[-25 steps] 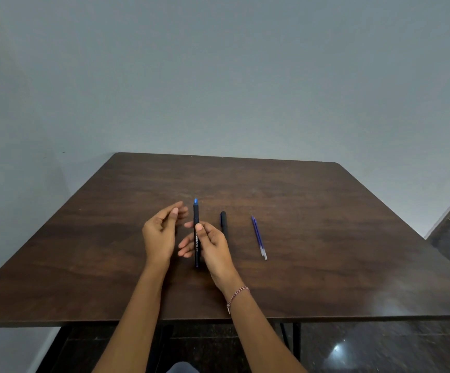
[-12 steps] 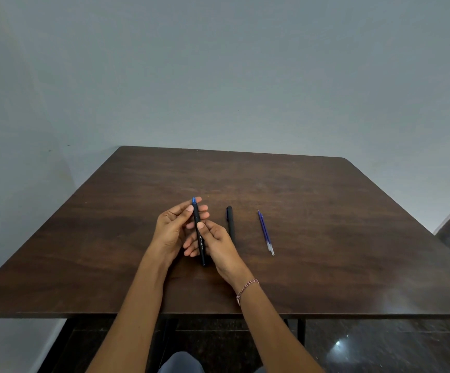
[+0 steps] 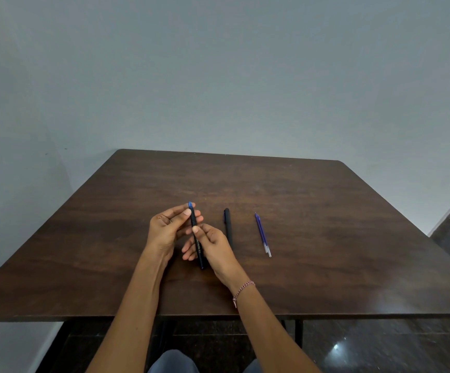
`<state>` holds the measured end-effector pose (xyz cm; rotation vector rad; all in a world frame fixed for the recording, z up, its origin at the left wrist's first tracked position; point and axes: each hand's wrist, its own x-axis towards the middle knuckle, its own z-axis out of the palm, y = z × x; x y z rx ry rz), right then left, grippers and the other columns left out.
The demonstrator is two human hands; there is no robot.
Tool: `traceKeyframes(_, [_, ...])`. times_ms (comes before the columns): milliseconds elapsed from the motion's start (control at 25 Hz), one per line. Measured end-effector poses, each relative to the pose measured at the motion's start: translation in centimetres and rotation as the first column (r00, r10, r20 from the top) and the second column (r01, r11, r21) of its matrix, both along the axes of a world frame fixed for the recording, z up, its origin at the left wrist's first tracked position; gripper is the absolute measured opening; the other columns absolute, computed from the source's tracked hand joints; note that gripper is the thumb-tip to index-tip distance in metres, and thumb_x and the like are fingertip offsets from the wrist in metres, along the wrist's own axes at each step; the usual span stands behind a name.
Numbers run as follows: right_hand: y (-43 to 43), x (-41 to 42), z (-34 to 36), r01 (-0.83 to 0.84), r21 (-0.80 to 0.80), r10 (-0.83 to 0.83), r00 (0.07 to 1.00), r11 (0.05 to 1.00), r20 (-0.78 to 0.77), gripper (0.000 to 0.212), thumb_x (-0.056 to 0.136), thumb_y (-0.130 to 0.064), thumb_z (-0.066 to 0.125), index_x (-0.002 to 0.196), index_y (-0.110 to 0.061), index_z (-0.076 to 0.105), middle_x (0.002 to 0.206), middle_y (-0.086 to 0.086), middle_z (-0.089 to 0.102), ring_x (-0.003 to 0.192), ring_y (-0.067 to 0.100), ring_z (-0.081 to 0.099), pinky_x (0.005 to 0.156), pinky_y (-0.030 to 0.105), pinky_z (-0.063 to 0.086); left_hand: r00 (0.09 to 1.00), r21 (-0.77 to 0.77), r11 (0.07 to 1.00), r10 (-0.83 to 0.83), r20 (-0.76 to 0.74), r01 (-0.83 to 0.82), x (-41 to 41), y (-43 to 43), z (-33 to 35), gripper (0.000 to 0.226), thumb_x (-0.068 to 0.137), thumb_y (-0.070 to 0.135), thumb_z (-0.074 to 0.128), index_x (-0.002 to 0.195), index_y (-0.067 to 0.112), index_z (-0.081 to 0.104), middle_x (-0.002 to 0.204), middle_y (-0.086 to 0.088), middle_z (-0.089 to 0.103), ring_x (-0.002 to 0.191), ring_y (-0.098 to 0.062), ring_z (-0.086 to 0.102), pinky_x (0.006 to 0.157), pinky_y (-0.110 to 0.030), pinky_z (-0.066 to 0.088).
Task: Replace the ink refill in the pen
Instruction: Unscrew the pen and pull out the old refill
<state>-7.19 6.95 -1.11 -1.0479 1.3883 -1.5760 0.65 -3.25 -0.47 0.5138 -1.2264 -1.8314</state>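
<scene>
The pen [image 3: 199, 246] is held just above the table [image 3: 326, 211], pointing away from the person, its blue end showing past the fingertips. The left hand [image 3: 164, 232] pinches the far part of the pen between thumb and fingers. The right hand [image 3: 218, 249] grips the near barrel, thumb laid on top. One hand at each end suits twisting or pulling the two halves apart, so the step in hand looks like opening the barrel to reach the old ink. A short black piece, probably the cap [image 3: 228, 228], lies just right of the hands, set aside where it will not roll into the work. Further right lies the blue refill [image 3: 262, 234], apart from both hands and untouched; whether it is one tube or two I cannot tell.
</scene>
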Motion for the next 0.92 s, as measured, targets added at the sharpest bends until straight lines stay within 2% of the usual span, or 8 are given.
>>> traceKeyframes(200, [0.22, 0.3, 0.35, 0.008, 0.012, -0.007, 0.999, 1.0, -0.043, 0.019, 0.102, -0.021, 0.04, 0.095, -0.012, 0.054, 0.07, 0.009, 0.065, 0.055, 0.013, 0.064, 0.055, 0.021, 0.052, 0.997, 0.002, 0.997, 0.071, 0.007, -0.071, -0.33, -0.11, 0.01, 0.022, 0.067, 0.007, 0.074, 0.087, 0.013, 0.069, 0.074, -0.004, 0.074, 0.066, -0.014, 0.07, 0.056, -0.02, 0.055])
traceKeyframes(280, [0.33, 0.22, 0.53, 0.005, 0.006, -0.005, 0.999, 1.0, -0.049, 0.02, 0.103, -0.021, 0.039, 0.097, -0.01, 0.054, 0.071, 0.009, 0.065, 0.056, 0.014, 0.064, 0.056, 0.021, 0.052, 0.997, -0.018, 0.997, 0.076, 0.018, -0.076, -0.53, 0.16, 0.19, 0.021, 0.07, 0.009, 0.074, 0.089, 0.015, 0.069, 0.073, -0.002, 0.073, 0.066, -0.012, 0.069, 0.058, -0.02, 0.055])
traceKeyframes(400, [0.37, 0.07, 0.6, 0.01, -0.016, -0.01, 1.0, 1.0, -0.012, 0.022, 0.103, -0.021, 0.038, 0.101, -0.007, 0.055, 0.072, 0.01, 0.066, 0.058, 0.015, 0.065, 0.058, 0.022, 0.052, 0.997, 0.023, 0.999, -0.03, -0.066, 0.032, -0.46, 0.17, 0.32, 0.026, 0.083, 0.024, 0.063, 0.107, 0.015, 0.066, 0.092, -0.008, 0.074, 0.085, -0.017, 0.071, 0.068, -0.024, 0.057])
traceKeyframes(520, [0.19, -0.07, 0.52, 0.016, -0.028, -0.016, 1.0, 0.999, 0.011, 0.022, 0.103, -0.021, 0.038, 0.101, -0.008, 0.055, 0.071, 0.008, 0.066, 0.058, 0.014, 0.066, 0.058, 0.022, 0.053, 0.986, 0.085, 0.992, -0.082, -0.143, 0.095, -0.17, -0.38, 0.42, 0.027, 0.094, 0.013, 0.048, 0.118, 0.009, 0.061, 0.111, -0.015, 0.069, 0.105, -0.026, 0.066, 0.077, -0.027, 0.058])
traceKeyframes(600, [0.26, -0.09, 0.51, 0.019, -0.022, -0.019, 1.0, 1.0, 0.021, 0.023, 0.103, -0.022, 0.038, 0.1, -0.009, 0.056, 0.071, 0.008, 0.066, 0.058, 0.014, 0.066, 0.058, 0.022, 0.053, 0.985, 0.09, 0.989, -0.101, -0.141, 0.114, -0.15, -0.2, 0.28, 0.03, 0.089, 0.007, 0.052, 0.117, 0.008, 0.062, 0.112, -0.016, 0.069, 0.107, -0.026, 0.065, 0.069, -0.025, 0.058])
traceKeyframes(720, [0.4, 0.08, 0.46, 0.019, -0.03, -0.018, 0.999, 0.999, 0.04, 0.023, 0.103, -0.024, 0.038, 0.101, -0.01, 0.057, 0.072, 0.009, 0.066, 0.06, 0.016, 0.065, 0.059, 0.023, 0.053, 0.986, 0.076, 0.99, -0.112, -0.126, 0.122, -0.2, 0.14, 0.34, 0.033, 0.079, 0.008, 0.059, 0.112, 0.01, 0.066, 0.109, -0.014, 0.07, 0.105, -0.024, 0.066, 0.061, -0.021, 0.056])
traceKeyframes(920, [0.39, 0.19, 0.35, -0.014, -0.034, 0.014, 1.0, 0.999, 0.013, 0.019, 0.102, -0.023, 0.042, 0.1, -0.01, 0.056, 0.07, 0.007, 0.066, 0.057, 0.013, 0.065, 0.058, 0.021, 0.052, 0.993, 0.069, 0.997, -0.035, -0.109, 0.043, -0.19, 0.24, 0.55, 0.032, 0.087, -0.007, 0.05, 0.098, 0.014, 0.072, 0.092, -0.008, 0.074, 0.084, -0.014, 0.071, 0.05, -0.017, 0.051])
